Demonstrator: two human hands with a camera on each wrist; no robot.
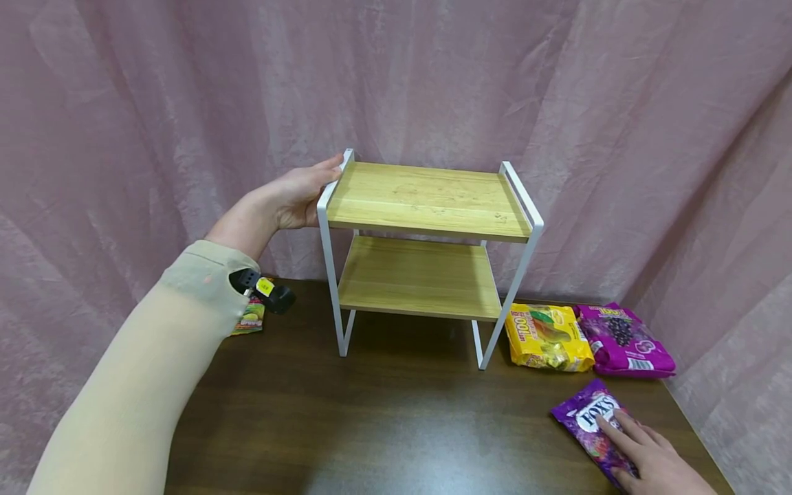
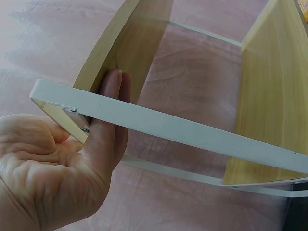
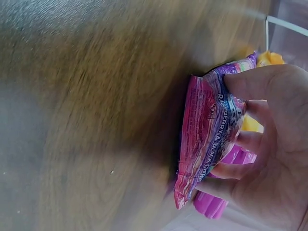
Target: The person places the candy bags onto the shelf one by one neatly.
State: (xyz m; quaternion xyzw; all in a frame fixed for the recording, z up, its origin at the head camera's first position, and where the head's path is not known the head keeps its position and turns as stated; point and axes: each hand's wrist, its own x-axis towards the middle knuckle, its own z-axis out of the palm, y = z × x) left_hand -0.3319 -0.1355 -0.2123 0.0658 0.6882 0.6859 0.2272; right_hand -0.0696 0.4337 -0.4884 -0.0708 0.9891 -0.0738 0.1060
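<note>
A two-tier shelf rack [image 1: 427, 199] with light wood boards and a white metal frame stands at the back. My left hand [image 1: 303, 196] grips its upper left side. In the left wrist view, fingers [image 2: 103, 144] reach past the white side bar [image 2: 159, 120] to the underside of a board [image 2: 139, 53]. At the front right, my right hand [image 1: 656, 457] rests on a purple FOX'S candy bag [image 1: 588, 416]. The right wrist view has the thumb and spread fingers [image 3: 248, 142] touching this candy bag [image 3: 202, 130] close over the table.
Right of the rack lie a yellow candy bag [image 1: 547, 337] and a magenta one [image 1: 625, 340] with grapes pictured. A colourful packet [image 1: 250, 317] is partly hidden behind the left sleeve. Pink curtains [image 1: 433, 75] hang along the back and right of the dark wooden table [image 1: 383, 412].
</note>
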